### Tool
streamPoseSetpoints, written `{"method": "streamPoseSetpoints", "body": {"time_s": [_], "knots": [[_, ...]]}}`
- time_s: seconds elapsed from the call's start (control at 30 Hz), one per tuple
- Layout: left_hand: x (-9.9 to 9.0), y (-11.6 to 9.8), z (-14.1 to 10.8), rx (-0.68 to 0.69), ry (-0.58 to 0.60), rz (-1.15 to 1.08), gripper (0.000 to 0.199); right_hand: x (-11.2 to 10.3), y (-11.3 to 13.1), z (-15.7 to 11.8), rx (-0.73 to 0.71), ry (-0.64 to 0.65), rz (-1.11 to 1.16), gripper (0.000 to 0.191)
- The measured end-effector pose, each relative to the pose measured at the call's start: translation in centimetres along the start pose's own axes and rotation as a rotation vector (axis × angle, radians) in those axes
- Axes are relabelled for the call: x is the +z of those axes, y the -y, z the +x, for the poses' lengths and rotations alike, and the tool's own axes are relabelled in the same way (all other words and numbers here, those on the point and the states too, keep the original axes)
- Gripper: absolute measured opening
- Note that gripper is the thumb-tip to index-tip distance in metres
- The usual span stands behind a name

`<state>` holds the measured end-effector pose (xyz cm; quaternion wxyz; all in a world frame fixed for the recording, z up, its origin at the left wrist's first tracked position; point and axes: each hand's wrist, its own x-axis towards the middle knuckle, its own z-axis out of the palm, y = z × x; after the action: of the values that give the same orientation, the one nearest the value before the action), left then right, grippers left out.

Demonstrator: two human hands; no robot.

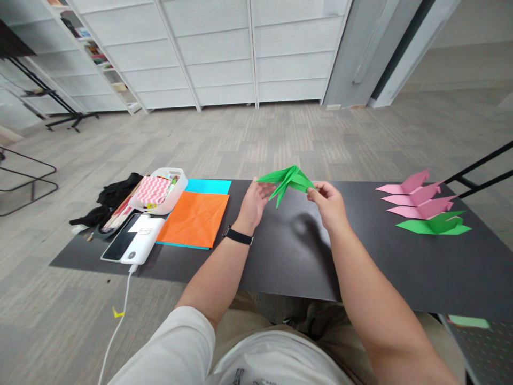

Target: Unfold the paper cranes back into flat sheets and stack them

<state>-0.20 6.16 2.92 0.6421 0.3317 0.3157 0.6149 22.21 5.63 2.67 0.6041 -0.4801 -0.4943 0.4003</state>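
A folded green paper figure is held up above the dark table, with long pointed parts spread to the sides and down. My left hand, with a black band at the wrist, is closed on its left tip. My right hand pinches its right end between thumb and fingers. On the right of the table several folded pink paper birds stand in a row, with a green folded bird in front of them.
Orange paper sheets lie over blue sheets on the left. Beside them are a white basket, a phone, a white power bank with a cable, and black cloth. A black metal frame stands at right.
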Motion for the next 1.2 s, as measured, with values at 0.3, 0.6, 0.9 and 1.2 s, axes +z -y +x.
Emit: {"method": "streamPoseSetpoints", "body": {"time_s": [0.3, 0.6, 0.9, 1.2], "knots": [[0.1, 0.0, -0.7, 0.227, 0.033, 0.076, 0.064, -0.5, -0.3, 0.3, -0.003, 0.012, -0.08, 0.023], [-0.4, 1.0, 0.2, 0.309, -0.066, 0.249, 0.041, -0.5, 0.2, 0.2, 0.019, 0.026, -0.052, 0.027], [-0.6, 0.3, 0.5, 0.254, -0.15, 0.189, 0.035, -1.1, 0.3, 0.5, 0.17, 0.023, 0.178, 0.04], [-1.1, -0.2, 0.7, 0.168, -0.16, 0.096, 0.033, -2.4, 0.1, 1.4, 0.256, -0.019, 0.418, 0.05]]}}
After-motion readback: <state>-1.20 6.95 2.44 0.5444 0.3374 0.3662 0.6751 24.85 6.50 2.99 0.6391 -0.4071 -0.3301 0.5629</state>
